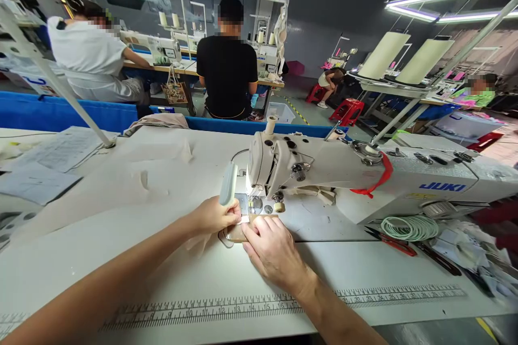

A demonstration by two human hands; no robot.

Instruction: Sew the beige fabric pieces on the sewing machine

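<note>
My left hand [218, 215] is closed in a pinch just in front of the sewing machine's needle area. A pale green band [229, 184] stands up from its fingers. A small white piece [245, 219] shows between my two hands; its kind is unclear. My right hand [275, 250] lies palm down, with its fingers resting on the machine bed and on a brown flat piece [237, 234]. The white sewing machine [319, 164] has its head right behind my fingertips. What lies under my right fingers is hidden.
Thin sheer fabric [101, 199] spreads over the table at left, near paper sheets [60, 151]. At right lie a coil of pale green bands [409, 227], red-handled scissors [394, 242] and scraps [465, 253]. A printed ruler [226, 310] runs along the front edge. Other people sit beyond.
</note>
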